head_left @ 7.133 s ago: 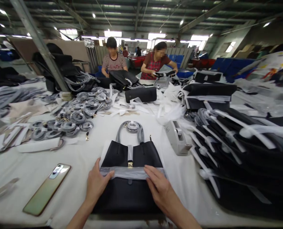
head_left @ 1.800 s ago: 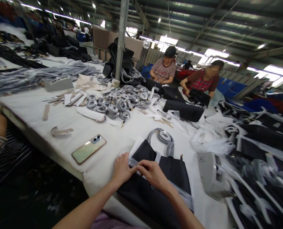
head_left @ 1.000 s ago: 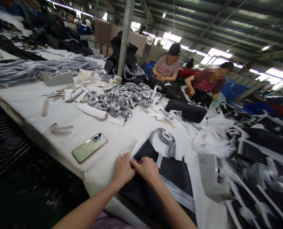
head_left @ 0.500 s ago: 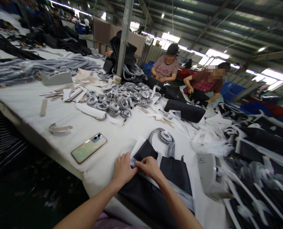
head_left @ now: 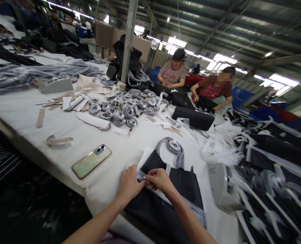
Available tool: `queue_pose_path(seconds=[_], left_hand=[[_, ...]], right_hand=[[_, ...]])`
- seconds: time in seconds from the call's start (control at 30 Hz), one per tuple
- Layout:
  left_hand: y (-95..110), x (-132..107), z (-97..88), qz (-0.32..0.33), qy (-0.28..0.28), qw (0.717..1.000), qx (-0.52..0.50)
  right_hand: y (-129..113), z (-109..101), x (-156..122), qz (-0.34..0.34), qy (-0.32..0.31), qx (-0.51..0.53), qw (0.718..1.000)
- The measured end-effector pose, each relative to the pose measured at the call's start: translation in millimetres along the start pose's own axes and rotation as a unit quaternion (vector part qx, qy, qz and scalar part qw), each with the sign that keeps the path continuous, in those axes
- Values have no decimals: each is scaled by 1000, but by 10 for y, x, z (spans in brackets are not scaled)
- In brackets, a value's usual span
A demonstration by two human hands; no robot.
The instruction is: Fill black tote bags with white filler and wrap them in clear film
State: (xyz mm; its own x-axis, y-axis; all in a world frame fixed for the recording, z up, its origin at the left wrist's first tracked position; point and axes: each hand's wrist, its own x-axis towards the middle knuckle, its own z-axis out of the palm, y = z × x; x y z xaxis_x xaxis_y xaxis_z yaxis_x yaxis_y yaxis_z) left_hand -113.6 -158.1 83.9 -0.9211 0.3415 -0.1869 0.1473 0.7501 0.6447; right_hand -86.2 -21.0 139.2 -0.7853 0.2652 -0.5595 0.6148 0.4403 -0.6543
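A black handbag point(head_left: 183, 184) lies flat on the white table point(head_left: 71, 135) in front of me, its wrapped grey handles point(head_left: 174, 147) pointing away. A clear plastic band point(head_left: 191, 208) runs across its front. My left hand point(head_left: 128, 184) rests at the bag's left edge, fingers pressed on the end of the band. My right hand point(head_left: 160, 179) pinches the same end of the band beside it, fingers closed.
A phone point(head_left: 91, 161) lies left of the bag, a grey tape dispenser point(head_left: 222, 189) right of it. Wrapped black bags point(head_left: 274, 169) are piled at right. Coiled grey straps point(head_left: 122, 108) lie mid-table. Two people point(head_left: 173, 69) work at the far side.
Seven seconds ago both hands pressed the band flat across the bag's front; they have since gathered at its left end. My view has swung left and drifted slightly.
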Motion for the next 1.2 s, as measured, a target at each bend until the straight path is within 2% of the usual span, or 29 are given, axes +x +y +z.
queue_pose_path(seconds=[0.17, 0.47, 0.8, 1.2], left_hand=[[-9, 3, 14, 3, 4, 1000, -3], [10, 6, 20, 1, 7, 1000, -4], [-26, 55, -18, -4, -44, 999, -26], [-29, 46, -13, 0, -48, 999, -11]], right_hand=[[60, 3, -16, 0, 12, 23, 1000], [171, 117, 76, -17, 67, 1, 998], [208, 160, 97, -5, 117, -38, 992], [282, 65, 33, 1, 76, -74, 994]])
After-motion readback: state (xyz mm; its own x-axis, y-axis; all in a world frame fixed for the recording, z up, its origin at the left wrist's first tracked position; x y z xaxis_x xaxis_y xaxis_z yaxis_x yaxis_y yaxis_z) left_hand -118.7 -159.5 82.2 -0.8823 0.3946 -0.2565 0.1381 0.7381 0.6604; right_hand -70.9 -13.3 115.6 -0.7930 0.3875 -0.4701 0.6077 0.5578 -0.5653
